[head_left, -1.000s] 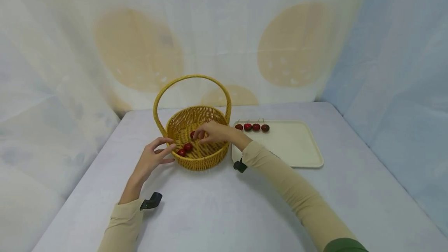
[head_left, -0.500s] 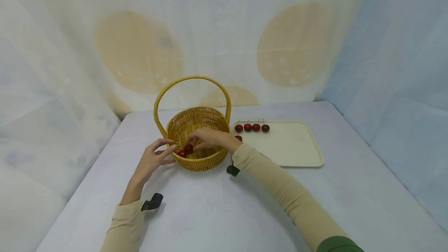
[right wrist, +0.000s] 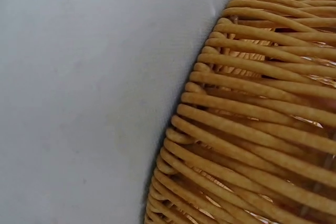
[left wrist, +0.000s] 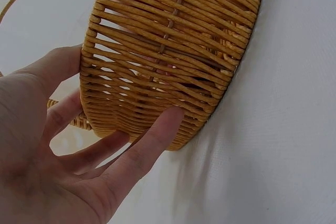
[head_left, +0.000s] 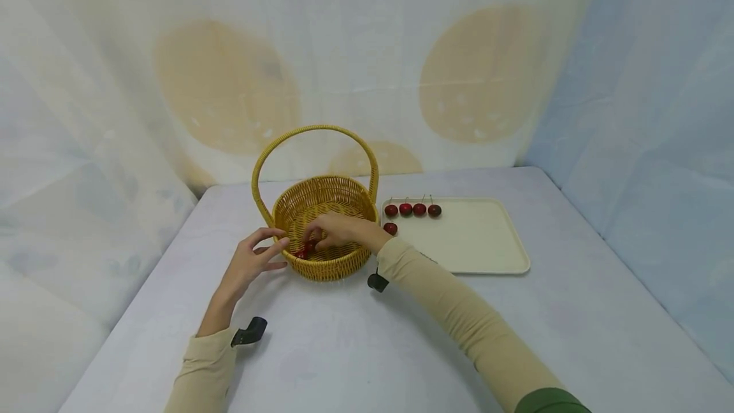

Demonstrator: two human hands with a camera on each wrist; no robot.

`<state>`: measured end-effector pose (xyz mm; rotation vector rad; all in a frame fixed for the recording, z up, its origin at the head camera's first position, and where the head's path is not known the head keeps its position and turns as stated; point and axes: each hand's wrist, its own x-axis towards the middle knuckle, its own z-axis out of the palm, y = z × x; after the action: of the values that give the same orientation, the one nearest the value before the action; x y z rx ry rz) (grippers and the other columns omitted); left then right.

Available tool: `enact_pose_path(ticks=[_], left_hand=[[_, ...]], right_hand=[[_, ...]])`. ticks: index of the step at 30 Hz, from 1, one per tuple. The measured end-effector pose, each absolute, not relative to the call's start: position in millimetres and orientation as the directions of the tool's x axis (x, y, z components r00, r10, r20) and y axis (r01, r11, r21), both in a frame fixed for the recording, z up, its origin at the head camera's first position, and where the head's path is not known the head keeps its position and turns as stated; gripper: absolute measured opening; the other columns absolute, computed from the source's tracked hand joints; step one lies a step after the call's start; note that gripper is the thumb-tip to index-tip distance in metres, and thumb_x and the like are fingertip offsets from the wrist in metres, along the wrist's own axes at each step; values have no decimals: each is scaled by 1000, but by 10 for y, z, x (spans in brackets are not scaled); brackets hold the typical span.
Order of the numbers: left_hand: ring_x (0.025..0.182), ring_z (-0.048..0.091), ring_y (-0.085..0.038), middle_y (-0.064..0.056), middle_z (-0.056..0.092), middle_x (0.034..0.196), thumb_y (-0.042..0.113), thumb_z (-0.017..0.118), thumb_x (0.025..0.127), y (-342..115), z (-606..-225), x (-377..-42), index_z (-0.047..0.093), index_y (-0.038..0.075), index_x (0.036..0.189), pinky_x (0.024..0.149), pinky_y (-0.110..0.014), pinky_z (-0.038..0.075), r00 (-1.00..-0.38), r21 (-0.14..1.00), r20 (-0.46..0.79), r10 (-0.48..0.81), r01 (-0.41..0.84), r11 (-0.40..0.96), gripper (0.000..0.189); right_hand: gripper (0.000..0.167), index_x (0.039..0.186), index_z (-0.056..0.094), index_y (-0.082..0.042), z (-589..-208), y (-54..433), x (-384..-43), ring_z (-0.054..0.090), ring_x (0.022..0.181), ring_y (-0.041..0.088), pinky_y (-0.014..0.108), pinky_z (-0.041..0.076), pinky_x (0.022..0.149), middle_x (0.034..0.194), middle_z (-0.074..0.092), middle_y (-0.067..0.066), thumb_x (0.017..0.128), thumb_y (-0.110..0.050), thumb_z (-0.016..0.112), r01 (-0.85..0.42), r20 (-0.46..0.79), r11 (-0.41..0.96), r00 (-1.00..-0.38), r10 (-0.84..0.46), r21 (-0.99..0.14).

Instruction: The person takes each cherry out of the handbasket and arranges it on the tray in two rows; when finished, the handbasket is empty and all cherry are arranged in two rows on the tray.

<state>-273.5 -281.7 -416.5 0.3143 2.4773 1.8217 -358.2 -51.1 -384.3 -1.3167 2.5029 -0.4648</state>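
Note:
My left hand holds the left rim of a round yellow wicker basket, which has a tall arched handle. In the left wrist view, some fingers of this hand lie along the basket's woven outer wall. Inside the basket, my right hand reaches down with bent fingers and pinches a dark red cherry. Another cherry lies right beside it, close to the near left wall. The right wrist view shows only the basket's outside and tabletop, with the fingers hidden.
Right of the basket lies a cream rectangular tray. Several stemmed cherries stand in a row along its far edge, including a dark one. One more cherry sits below that row's left end. My right forearm crosses the tray's near left corner.
My right hand has moved toward the near left inside the basket, onto a cherry there. Its arm has uncovered the single cherry at the tray's left. The left hand stays on the rim.

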Motion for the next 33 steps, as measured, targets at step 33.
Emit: enact_pose_path(ticks=[33], left_hand=[[126, 55, -42, -17, 42, 144, 37, 66, 94, -2810, -4152, -2739, 49, 4, 135, 87, -52, 60, -980, 948, 63, 188, 118, 296, 56]], right_hand=[[29, 120, 65, -11, -3621, -229, -3506, 66, 104, 22, 24, 57, 84, 112, 70, 6, 92, -14, 70, -723, 23, 483, -566, -824, -493]])
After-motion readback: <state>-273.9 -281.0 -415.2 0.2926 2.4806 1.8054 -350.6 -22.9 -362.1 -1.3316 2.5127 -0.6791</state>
